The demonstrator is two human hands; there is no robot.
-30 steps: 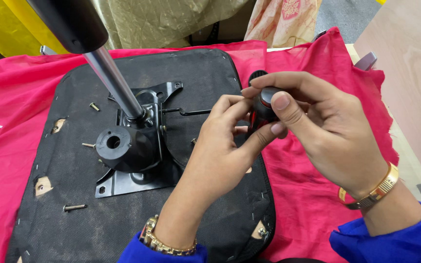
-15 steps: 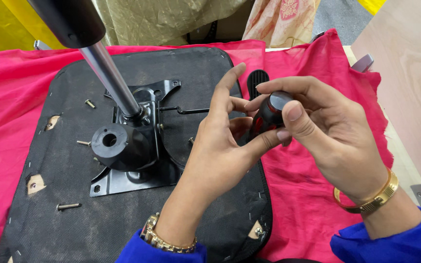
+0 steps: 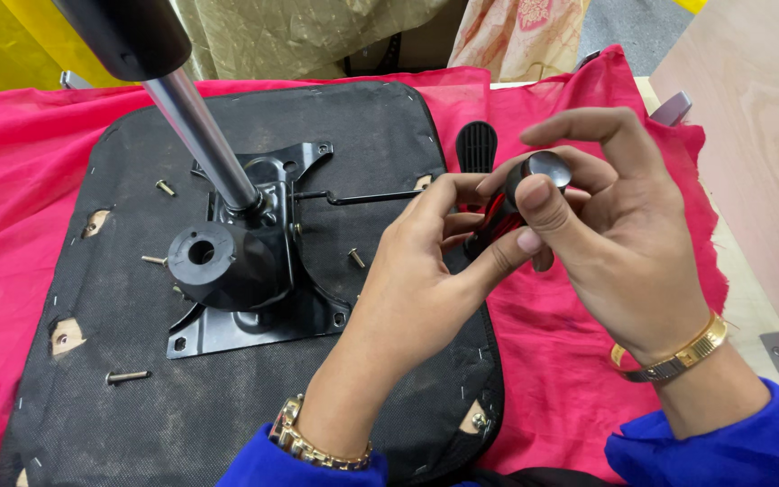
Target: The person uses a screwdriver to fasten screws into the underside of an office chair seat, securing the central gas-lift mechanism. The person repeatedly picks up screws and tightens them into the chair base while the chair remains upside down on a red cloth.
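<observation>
The screwdriver (image 3: pixel 498 221) stays pinched by both hands, the right hand (image 3: pixel 619 243) now with its fingers lifted higher.

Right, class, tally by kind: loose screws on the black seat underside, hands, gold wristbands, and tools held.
Loose screws: 4
Hands: 2
Gold wristbands: 2
Red-and-black tool: 1
Total: 9

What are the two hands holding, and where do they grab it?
Both hands hold one screwdriver with a red and black handle. The right hand pinches its rounded black end cap with thumb and fingers; the left hand grips lower on the handle. Its tip is hidden.
</observation>
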